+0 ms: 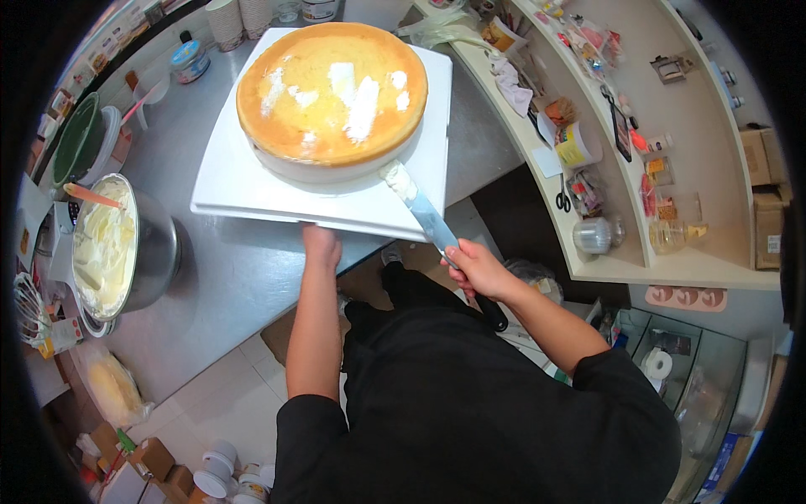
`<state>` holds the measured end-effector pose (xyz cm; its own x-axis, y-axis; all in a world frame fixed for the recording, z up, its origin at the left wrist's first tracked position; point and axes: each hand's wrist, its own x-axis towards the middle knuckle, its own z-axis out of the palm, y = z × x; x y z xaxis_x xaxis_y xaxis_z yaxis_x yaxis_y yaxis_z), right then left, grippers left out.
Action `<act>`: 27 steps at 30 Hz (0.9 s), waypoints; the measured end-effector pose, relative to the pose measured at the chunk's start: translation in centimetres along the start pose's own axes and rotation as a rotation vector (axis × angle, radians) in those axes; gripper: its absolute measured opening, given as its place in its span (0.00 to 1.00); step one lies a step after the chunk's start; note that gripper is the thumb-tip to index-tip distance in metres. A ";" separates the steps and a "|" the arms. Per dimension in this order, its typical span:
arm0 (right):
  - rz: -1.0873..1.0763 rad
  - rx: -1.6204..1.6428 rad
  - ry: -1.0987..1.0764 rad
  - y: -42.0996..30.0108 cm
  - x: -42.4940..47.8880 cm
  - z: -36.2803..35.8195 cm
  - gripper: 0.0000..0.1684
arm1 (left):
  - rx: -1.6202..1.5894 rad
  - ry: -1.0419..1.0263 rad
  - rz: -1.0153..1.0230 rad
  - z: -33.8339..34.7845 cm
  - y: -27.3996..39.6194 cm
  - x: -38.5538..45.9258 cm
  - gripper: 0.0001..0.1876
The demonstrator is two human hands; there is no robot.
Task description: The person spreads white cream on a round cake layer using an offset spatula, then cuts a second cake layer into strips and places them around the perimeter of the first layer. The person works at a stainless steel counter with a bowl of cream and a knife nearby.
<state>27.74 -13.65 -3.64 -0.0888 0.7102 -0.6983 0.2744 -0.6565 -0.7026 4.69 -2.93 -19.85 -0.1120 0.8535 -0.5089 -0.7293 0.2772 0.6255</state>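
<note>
A large round golden cake (pixel 332 94) with a glossy top sits on a white board (pixel 252 189). Bright white patches show on its surface; whether they are glare or cream I cannot tell. Below its golden rim runs a pale lower band. My left hand (pixel 322 244) reaches under the board's near edge and holds it from below, its fingers hidden. In my right hand (pixel 475 269) is an icing spatula (pixel 437 220) with a black handle. White cream (pixel 399 180) coats the blade's tip, which is close to the cake's lower right side.
A steel mixing bowl (pixel 154 252) of cream with an orange-handled spatula (pixel 91 195) stands left on the metal table (pixel 220 271). Behind it are a green bowl (pixel 79 142) and a jar (pixel 189 61). Paper cups (pixel 224 22) stand at the back. Cluttered shelves (pixel 604 268) rise at right.
</note>
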 end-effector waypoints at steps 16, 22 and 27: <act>-0.010 0.019 -0.010 0.4 -0.3 0.3 0.17 | -0.072 -0.164 0.046 -0.4 -1.5 0.3 0.26; 0.002 0.018 -0.004 0.6 -0.2 0.0 0.17 | -0.131 -0.043 0.036 -0.7 0.9 1.3 0.19; -0.005 0.005 -0.014 0.6 0.1 0.2 0.17 | 0.017 -0.051 -0.059 0.8 -2.3 -0.3 0.21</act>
<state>27.74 -14.01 -4.18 -0.1035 0.7101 -0.6965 0.2695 -0.6540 -0.7068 6.99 -3.43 -20.69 -0.0345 0.8569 -0.5143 -0.7218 0.3345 0.6058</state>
